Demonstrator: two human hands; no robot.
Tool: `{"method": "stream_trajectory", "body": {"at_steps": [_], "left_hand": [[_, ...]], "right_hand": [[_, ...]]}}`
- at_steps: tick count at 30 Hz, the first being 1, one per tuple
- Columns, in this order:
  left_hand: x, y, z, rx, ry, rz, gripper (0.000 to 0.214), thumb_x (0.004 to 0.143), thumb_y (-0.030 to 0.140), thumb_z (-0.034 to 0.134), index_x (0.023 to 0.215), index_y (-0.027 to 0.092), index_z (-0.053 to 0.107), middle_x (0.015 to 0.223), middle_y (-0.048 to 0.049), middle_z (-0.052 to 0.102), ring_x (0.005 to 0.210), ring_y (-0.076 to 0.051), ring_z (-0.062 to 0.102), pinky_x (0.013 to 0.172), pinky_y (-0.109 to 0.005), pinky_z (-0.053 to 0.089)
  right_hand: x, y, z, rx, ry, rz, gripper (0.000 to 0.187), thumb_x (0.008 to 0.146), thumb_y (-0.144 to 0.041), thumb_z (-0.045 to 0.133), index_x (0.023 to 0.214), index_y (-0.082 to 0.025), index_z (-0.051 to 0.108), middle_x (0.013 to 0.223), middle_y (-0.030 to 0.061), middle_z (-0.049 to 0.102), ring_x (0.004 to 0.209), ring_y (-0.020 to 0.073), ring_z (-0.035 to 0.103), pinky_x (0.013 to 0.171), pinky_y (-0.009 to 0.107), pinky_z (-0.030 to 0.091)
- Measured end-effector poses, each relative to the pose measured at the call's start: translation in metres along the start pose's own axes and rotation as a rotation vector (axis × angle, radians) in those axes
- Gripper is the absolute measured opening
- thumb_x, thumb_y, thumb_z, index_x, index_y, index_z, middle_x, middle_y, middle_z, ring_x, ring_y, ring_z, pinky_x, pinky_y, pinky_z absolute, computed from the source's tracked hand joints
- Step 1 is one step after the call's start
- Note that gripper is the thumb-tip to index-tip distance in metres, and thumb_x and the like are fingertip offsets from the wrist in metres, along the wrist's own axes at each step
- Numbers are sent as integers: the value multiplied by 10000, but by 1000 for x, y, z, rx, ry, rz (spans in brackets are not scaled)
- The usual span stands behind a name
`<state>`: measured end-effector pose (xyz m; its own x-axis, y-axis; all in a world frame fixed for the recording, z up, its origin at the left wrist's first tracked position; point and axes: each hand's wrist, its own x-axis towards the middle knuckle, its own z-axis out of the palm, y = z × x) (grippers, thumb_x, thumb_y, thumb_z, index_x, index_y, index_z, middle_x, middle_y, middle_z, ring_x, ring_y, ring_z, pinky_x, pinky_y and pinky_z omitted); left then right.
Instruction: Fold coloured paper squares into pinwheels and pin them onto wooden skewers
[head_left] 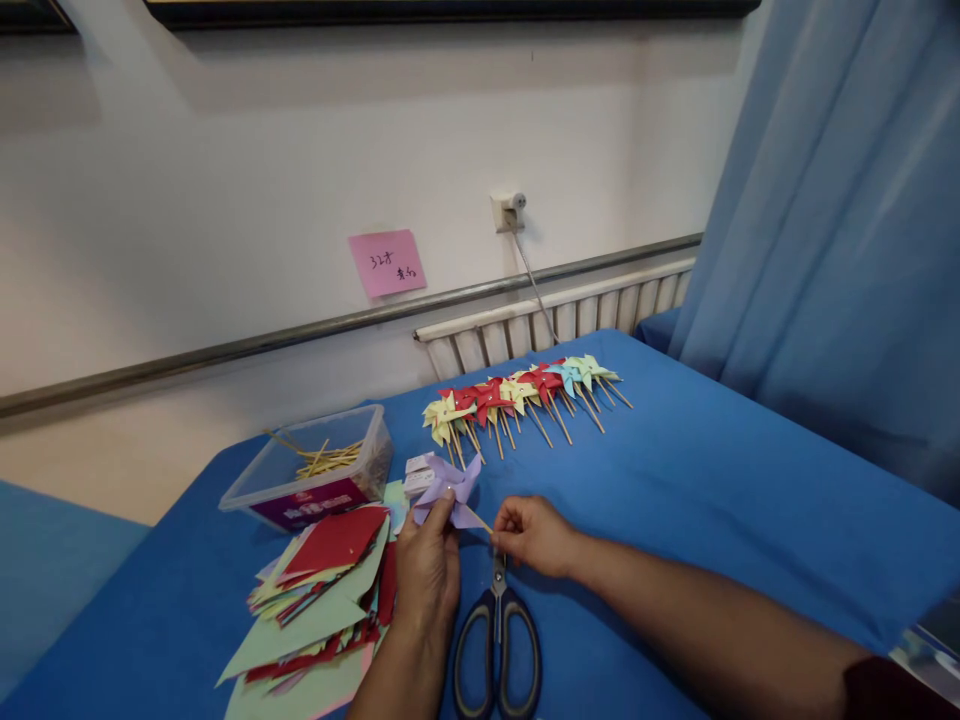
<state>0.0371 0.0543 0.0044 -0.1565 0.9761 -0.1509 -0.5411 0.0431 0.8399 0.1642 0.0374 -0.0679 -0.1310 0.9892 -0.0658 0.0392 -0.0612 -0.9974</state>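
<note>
A purple paper pinwheel (459,487) is between my two hands. My left hand (430,560) pinches its paper head, thumb near the centre pin. The fingertips of my right hand (529,535) are closed on the lower end of its thin wooden stick (478,521). Directly below lie scissors (498,635) with dark handles, blades pointing away and partly behind my right fingers. Beside my left forearm is a pile of coloured paper sheets (330,590) in red, green and yellow. Small white boxes (418,473) sit just behind the pinwheel.
A clear plastic tub (381,455) with wooden sticks (328,458) stands at the left. Finished-looking pinwheels (491,400) lie in a row at the table's back. Blue cloth covers the table (675,480). A radiator (585,308) is behind, and a blue curtain (832,230) hangs right.
</note>
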Motion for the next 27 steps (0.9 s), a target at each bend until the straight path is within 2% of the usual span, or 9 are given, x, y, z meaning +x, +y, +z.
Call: {"method": "stream_trajectory", "body": {"at_steps": [4,8,13,16,20,27], "left_hand": [[-3,-2,-2,28,-65,-31,298,660,165,753,941,156,655,898,-35,703,783,-137,652,701,-241,519],[-4,-9,-6,57,-63,-129,348,675,261,745,989,168,627,975,-80,698,803,-165,667,664,-257,511],[-2,-21,-11,138,-34,-148,333,647,286,742,921,140,621,823,-66,698,646,-120,637,584,-222,476],[0,-28,-13,199,-51,-137,349,614,260,747,913,138,616,767,-51,691,590,-104,611,566,-219,467],[2,-36,-16,274,-82,-107,347,594,258,747,888,130,614,753,-65,694,563,-106,599,550,-225,460],[2,-42,-17,333,-108,-89,293,594,258,734,835,133,623,718,-74,694,534,-115,595,520,-225,440]], "right_hand": [[0,-5,-5,69,48,-10,197,696,-312,683,682,-180,538,522,-58,543,415,73,459,412,192,353],[7,-13,-17,92,277,41,239,671,-362,668,639,-182,516,499,-52,540,379,71,445,386,194,329],[39,-18,-34,41,441,70,237,714,-391,595,646,-177,520,521,-27,564,378,79,455,381,201,330],[67,-19,-34,-1,489,73,252,724,-389,585,606,-180,509,487,-25,549,374,81,450,379,202,324],[99,-19,-24,-66,513,69,259,735,-379,581,584,-181,512,505,-12,575,385,87,475,392,203,336],[118,-10,-18,-169,531,74,258,746,-353,588,565,-179,527,526,8,606,415,103,507,419,211,347]]}}
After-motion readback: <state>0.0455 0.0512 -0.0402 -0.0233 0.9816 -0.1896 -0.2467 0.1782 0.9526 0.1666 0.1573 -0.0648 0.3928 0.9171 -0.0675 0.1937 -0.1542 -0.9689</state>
